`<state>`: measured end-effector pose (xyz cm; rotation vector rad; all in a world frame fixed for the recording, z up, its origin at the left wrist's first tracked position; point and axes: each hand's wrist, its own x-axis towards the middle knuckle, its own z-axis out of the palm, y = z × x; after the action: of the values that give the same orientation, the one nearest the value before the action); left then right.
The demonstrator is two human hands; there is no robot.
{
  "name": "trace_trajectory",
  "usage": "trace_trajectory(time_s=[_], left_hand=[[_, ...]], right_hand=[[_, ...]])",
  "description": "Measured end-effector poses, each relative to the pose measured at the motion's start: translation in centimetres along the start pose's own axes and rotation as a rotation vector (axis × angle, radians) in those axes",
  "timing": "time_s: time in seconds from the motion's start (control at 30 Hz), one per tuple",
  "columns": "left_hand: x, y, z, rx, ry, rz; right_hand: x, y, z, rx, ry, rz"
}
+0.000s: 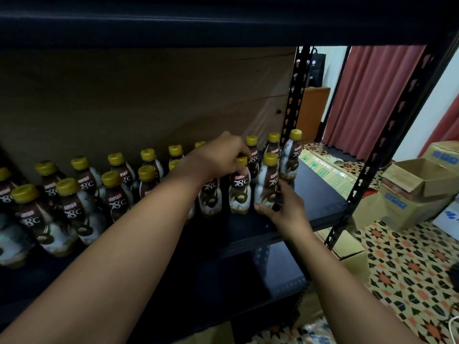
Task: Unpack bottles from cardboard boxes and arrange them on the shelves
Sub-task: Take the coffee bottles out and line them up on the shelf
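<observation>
Now, left hand [218, 155]: grips a bottle [239, 187] by its cap, near shelf [310, 194] right end.
Right hand [283, 207]: grips next bottle [267, 184] low.

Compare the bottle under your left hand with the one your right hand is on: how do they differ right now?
The left hand pinches its bottle from above at the cap, so the cap is partly hidden; the right hand holds its bottle low on the body, cap fully showing. The left-hand bottle stands inside the front row; the right-hand bottle ends it, nearest the shelf's bare part. Both are upright, with yellow caps and brown Kopiko labels.
</observation>
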<state>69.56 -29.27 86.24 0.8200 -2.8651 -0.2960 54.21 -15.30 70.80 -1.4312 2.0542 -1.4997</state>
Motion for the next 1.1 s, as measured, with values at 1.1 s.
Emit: trace_trajectory(time_s=[1.1], left_hand=[[0.5,-2.5,0.3,-0.035,0.008,-0.041]], right_hand=[[1.5,1.5,2.9,-0.045,0.066,-0.052]])
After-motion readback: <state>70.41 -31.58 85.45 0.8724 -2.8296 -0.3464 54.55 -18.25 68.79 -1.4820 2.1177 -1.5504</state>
